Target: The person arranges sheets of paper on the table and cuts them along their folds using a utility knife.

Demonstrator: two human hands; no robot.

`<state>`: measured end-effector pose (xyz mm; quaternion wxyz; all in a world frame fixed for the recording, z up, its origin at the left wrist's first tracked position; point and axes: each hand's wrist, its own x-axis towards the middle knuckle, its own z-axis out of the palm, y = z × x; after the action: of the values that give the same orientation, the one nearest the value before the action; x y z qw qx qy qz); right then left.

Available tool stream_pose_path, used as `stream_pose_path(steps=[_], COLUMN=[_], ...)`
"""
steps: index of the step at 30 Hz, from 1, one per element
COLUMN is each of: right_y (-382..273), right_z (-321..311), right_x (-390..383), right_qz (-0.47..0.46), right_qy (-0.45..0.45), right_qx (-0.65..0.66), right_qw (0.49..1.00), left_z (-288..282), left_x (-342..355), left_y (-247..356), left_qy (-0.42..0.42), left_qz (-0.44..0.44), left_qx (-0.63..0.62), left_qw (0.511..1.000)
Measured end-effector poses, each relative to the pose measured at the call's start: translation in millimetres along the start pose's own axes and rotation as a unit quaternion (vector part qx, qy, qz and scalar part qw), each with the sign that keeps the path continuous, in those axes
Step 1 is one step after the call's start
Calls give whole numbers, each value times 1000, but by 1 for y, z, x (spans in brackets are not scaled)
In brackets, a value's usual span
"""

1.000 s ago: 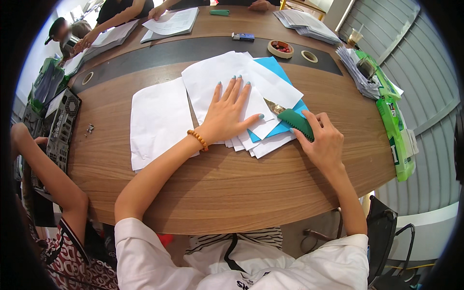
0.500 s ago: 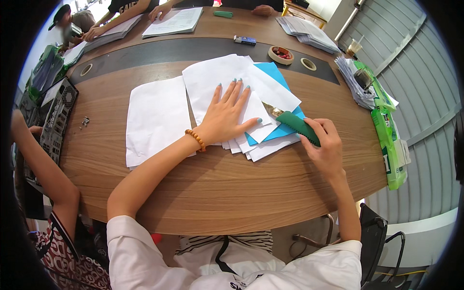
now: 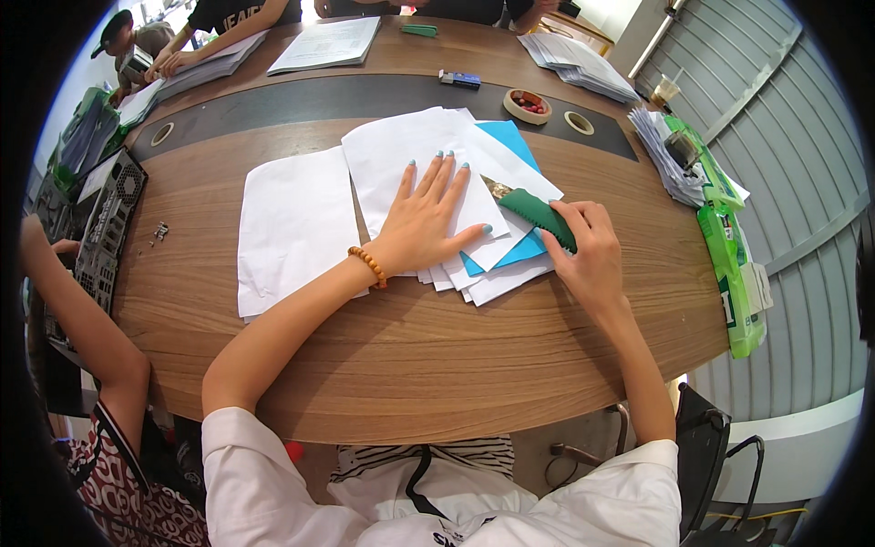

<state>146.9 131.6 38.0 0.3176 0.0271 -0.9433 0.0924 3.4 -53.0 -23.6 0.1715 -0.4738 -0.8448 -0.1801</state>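
My left hand [image 3: 422, 211] lies flat with spread fingers on a stack of white paper sheets [image 3: 390, 134]. Closed around the lower right end of a green object with a toothed edge [image 3: 538, 217] is my right hand [image 3: 588, 253]. The object's upper left end is shiny gold-brown and rests over the sheets; its exact kind cannot be made out. Blue sheets [image 3: 519, 143] stick out among the white ones. A separate white sheet [image 3: 293, 223] lies left of the stack, with more paper under its lower edge.
A tape roll with red items inside [image 3: 528, 107] and a small blue box [image 3: 459, 79] lie beyond the stack. An opened computer case [image 3: 108, 219] stands left, near a neighbour's arm [image 3: 87, 301]. Green packs [image 3: 729, 264] line the right edge. People sit opposite with paper piles [image 3: 328, 44].
My right hand has moved left and slightly up, pushing the green object farther over the sheets. My left hand has stayed put. Across the table, a person's hand has left the paper pile.
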Motion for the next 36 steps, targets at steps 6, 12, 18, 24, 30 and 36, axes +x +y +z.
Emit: stream_pose_path(steps=[6, 12, 18, 24, 30, 36], right_y=[6, 35, 55, 43, 39, 33], right_z=[4, -3, -18, -49, -68, -72], right_x=[7, 10, 15, 3, -4, -9], right_qz=[0, 4, 13, -26, -6, -3], right_qy=[3, 34, 43, 35, 49, 27], right_qx=[18, -1, 61, 54, 34, 29], right_qw=[1000, 999, 997, 998, 998, 999], left_z=[0, -3, -5, -7, -15, -17], left_x=[0, -1, -1, -2, -2, 0], left_y=[-1, 0, 2, -1, 1, 1], left_qy=[0, -5, -16, 4, -14, -67], left_qz=[-3, 0, -6, 0, 36, 1], left_qx=[9, 2, -1, -33, -39, -39], left_qw=[1000, 1000, 1000, 999, 998, 997])
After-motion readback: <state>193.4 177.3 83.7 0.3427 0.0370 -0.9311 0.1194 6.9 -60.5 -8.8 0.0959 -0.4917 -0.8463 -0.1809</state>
